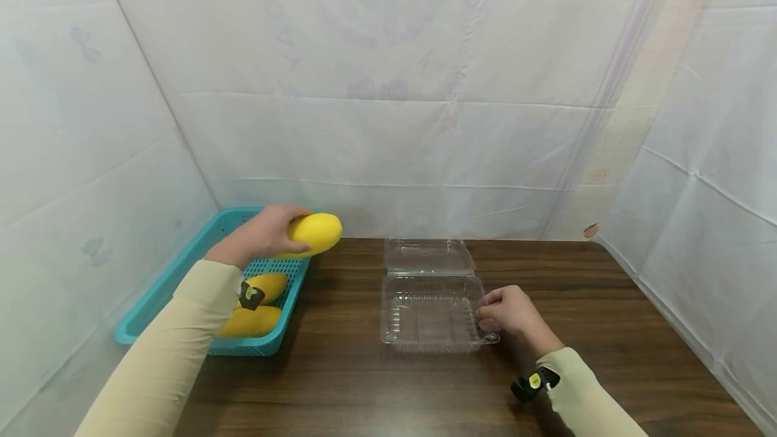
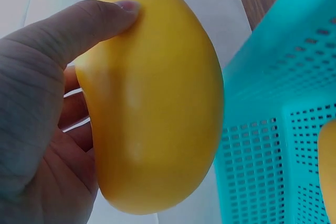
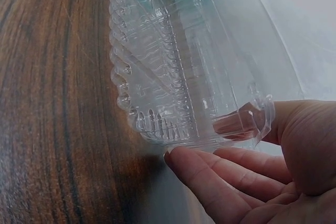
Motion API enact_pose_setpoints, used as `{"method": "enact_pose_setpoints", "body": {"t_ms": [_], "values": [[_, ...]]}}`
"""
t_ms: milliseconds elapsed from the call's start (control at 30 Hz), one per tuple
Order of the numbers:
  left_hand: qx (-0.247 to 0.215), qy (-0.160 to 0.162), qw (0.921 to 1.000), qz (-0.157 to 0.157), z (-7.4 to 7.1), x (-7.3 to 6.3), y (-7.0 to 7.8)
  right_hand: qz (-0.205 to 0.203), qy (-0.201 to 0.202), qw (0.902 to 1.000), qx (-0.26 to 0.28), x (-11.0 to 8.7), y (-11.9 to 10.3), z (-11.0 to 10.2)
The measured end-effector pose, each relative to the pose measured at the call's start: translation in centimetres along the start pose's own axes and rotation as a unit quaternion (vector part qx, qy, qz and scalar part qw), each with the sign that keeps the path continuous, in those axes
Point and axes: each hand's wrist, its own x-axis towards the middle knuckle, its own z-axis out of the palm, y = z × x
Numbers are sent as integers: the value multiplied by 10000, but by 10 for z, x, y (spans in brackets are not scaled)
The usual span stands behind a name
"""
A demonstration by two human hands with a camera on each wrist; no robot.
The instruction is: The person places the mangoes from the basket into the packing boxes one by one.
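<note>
While one basket (image 1: 290,314) shows two mangoes (image 1: 256,323), the left hand (image 1: 264,232) grips a third mango (image 1: 320,231), the right hand (image 1: 510,311) one container (image 1: 427,322).

There are apparently three mangoes (image 1: 320,231), one basket (image 1: 295,292), one container (image 1: 432,319).

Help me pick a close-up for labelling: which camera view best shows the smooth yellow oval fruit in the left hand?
The left wrist view: the smooth yellow oval fruit appears large, mostly unobstructed by the left hand. The head view shows it smaller, partly covered by that hand; the right wrist view doesn't show it.
</note>
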Motion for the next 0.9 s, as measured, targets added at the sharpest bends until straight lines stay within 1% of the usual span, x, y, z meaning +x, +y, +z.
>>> {"method": "enact_pose_setpoints", "body": {"t_ms": [167,367,567,667,900], "values": [[-11,-66,9999,136,6,2,10,-7,-13,10000,56,0,0,0],[67,-182,9996,201,12,5,22,8,-42,9999,99,-1,1,1],[74,-190,9991,363,16,8,31,-36,-13,10000,23,-1,1,1],[67,-198,9988,452,18,9,36,-44,-21,10000,75,0,1,2],[56,-263,9984,501,24,11,47,17,-50,9997,236,1,2,4]]}}
